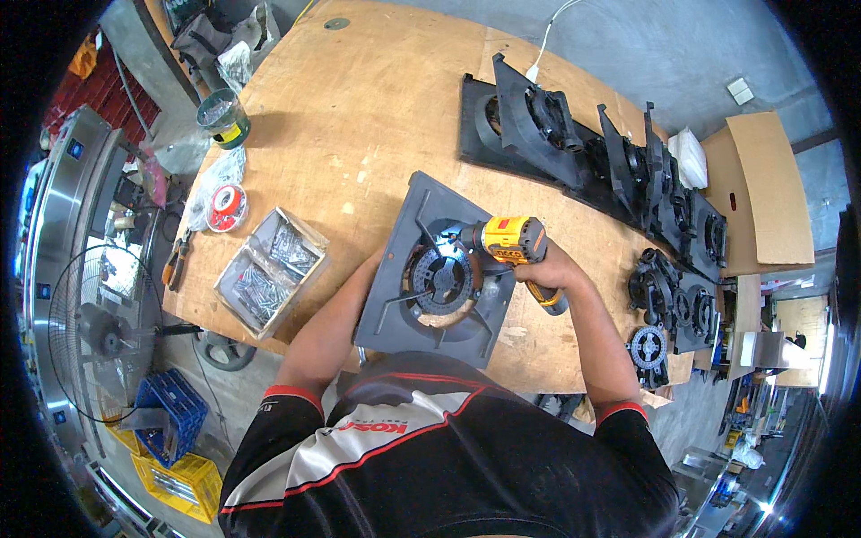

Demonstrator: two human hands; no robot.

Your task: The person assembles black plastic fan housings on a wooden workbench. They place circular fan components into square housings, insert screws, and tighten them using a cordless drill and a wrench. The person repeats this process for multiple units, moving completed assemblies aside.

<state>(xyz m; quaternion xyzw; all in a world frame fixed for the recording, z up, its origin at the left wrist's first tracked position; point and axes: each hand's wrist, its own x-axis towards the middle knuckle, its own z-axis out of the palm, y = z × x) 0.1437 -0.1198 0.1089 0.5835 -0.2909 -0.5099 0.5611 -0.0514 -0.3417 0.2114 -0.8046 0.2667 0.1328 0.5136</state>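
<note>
A square dark grey plastic panel (408,269) with a round grille in its middle lies on the wooden table (359,117) in front of me. My right hand (547,269) grips a yellow and black cordless screwdriver (507,240), its tip set on the panel's round grille (441,276). My left hand (372,264) goes under the panel's left edge and is mostly hidden by it; it seems to hold the panel steady.
A two-part cardboard box of screws (269,269) sits left of the panel. Several black panels (619,161) lean in a row at the far right, with round grille parts (659,305) nearer. A tin (222,118), red tape roll (226,206), fan (103,332) and crates (170,430) lie left.
</note>
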